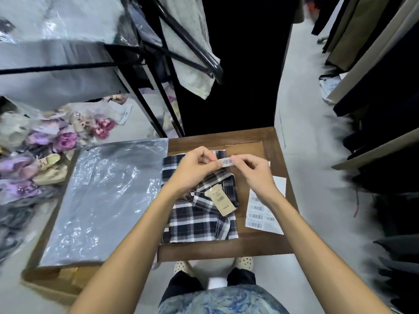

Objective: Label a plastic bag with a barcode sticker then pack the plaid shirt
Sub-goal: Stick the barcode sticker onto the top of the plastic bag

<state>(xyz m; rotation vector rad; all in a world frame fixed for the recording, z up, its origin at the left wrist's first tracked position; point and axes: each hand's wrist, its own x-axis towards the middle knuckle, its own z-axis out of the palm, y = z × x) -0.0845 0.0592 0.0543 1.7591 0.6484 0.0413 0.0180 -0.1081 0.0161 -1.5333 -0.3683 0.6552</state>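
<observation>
A small white barcode sticker (227, 162) is held in the air above the folded plaid shirt (199, 214). My left hand (196, 167) pinches its left end and my right hand (254, 171) pinches its right end. The shirt lies on a small wooden table (229, 245), with a brown price tag (221, 201) on its front. A clear plastic bag (99, 200) lies flat to the left of the shirt, on top of a cardboard box (56, 279). The sheet of barcode stickers (263, 211) rests on the table's right side.
A black garment rack (181, 41) with hanging clothes stands behind the table. Bagged floral items (45, 150) pile up at the left. Dark and beige garments (374, 87) hang along the right. My feet (213, 264) show below the table's front edge.
</observation>
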